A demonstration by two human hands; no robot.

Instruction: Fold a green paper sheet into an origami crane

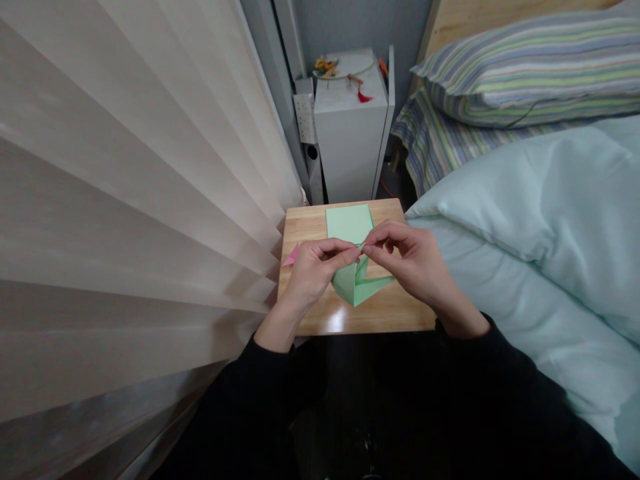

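A partly folded sheet of green paper (pixel 354 287) hangs between my hands above the small wooden table, its creased flaps opening toward me and to the right. My left hand (pixel 317 267) pinches its upper edge between thumb and forefinger. Close beside it, my right hand (pixel 407 257) pinches the same edge, the thumb and fingertips almost meeting those of the left. Just beyond the hands lies a flat stack of pale green square paper (pixel 349 223). A pink folded paper piece (pixel 291 255) pokes out to the left of my left hand, partly hidden by it.
The wooden tabletop (pixel 320 323) is small. A pleated curtain (pixel 150 167) hangs along its left side. On the right is a bed with a pale blue quilt (pixel 540 220) and a striped pillow (pixel 530 67). A white cabinet (pixel 347 150) stands behind the table.
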